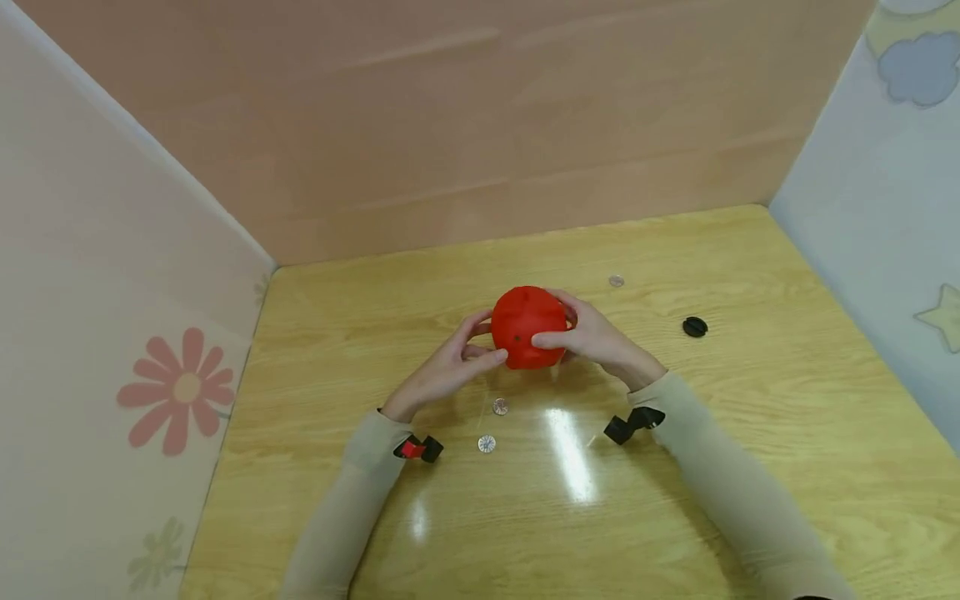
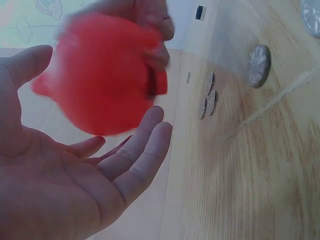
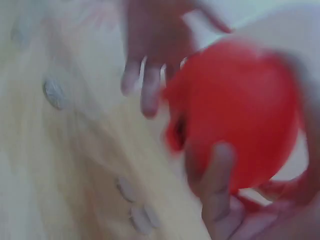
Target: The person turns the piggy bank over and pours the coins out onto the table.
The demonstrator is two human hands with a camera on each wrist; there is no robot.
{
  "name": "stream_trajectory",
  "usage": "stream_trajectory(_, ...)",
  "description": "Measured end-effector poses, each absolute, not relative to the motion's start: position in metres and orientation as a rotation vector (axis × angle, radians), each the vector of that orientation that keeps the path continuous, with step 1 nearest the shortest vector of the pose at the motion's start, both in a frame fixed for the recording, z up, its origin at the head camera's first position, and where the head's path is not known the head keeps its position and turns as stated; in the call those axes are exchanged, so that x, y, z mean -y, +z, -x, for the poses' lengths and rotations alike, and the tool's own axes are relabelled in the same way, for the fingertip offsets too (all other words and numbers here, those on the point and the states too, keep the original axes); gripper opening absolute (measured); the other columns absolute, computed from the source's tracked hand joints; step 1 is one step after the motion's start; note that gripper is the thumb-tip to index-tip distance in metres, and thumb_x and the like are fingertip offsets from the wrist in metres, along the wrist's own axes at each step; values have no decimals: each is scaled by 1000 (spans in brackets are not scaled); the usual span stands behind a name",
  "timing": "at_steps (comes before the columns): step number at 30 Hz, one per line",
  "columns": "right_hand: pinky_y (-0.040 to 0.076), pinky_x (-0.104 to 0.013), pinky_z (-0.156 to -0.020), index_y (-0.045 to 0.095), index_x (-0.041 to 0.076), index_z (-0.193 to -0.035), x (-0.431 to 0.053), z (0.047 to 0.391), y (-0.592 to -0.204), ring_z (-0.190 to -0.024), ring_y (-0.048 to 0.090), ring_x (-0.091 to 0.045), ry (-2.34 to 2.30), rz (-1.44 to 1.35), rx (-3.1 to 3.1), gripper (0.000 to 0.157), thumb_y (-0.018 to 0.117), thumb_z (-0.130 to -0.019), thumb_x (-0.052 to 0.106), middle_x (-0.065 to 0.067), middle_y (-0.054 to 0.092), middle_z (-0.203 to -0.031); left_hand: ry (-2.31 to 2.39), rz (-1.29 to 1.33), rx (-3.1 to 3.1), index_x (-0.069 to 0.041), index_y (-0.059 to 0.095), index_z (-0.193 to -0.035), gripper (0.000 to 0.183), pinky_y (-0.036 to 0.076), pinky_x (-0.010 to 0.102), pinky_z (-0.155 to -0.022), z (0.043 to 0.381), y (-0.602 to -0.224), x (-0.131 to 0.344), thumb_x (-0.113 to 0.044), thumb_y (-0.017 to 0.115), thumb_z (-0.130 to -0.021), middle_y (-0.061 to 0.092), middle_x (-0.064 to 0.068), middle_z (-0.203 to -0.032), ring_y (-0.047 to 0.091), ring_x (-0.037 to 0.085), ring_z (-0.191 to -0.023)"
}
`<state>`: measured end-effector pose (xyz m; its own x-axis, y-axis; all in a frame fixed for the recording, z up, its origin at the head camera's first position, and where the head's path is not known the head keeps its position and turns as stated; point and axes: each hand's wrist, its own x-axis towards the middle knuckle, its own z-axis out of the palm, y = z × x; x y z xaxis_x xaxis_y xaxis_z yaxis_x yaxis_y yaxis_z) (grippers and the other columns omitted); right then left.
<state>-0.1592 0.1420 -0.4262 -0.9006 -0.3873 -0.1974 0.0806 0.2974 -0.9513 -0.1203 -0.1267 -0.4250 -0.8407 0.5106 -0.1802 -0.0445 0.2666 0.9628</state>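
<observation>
A round red piggy bank [image 1: 528, 321] with stubby feet is held up over the wooden table, blurred in both wrist views. My right hand [image 1: 600, 340] grips it from the right, thumb across its near side and fingers round the far side. On the other side, my left hand [image 1: 456, 360] is cupped close to it. The left thumb and fingers are spread apart and loosely bent in the left wrist view, with the piggy bank [image 2: 105, 75] between them. A dark opening shows among the feet on its underside in the right wrist view.
Two silver coins, one coin [image 1: 500, 407] and a nearer coin [image 1: 487, 444], lie in front of the hands. Another coin [image 1: 617, 281] lies farther back. A round black plug [image 1: 695, 327] rests at the right. Walls bound the wooden table [image 1: 300, 467] on three sides.
</observation>
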Motion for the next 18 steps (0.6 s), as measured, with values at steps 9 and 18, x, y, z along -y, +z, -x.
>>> stream_trajectory(9,64,-43,-76,34,14,-164,-141,156,-421,-119,64,-41,-1638,287,-2157,89,83,-91,27,-18,55,-152,1602,-398,-2086,-26,22,-169,79,53,59,-111,120,-424,125,-34,68,-105,39,9,-165,64,31,-132)
stream_trajectory(18,64,-45,-77,31,14,-166,-145,157,-424,-126,60,-43,-1637,250,-2161,91,82,-92,24,-19,54,-156,1587,-406,-2083,-27,22,-169,79,54,58,-110,121,-425,123,-34,68,-105,39,9,-165,64,32,-132)
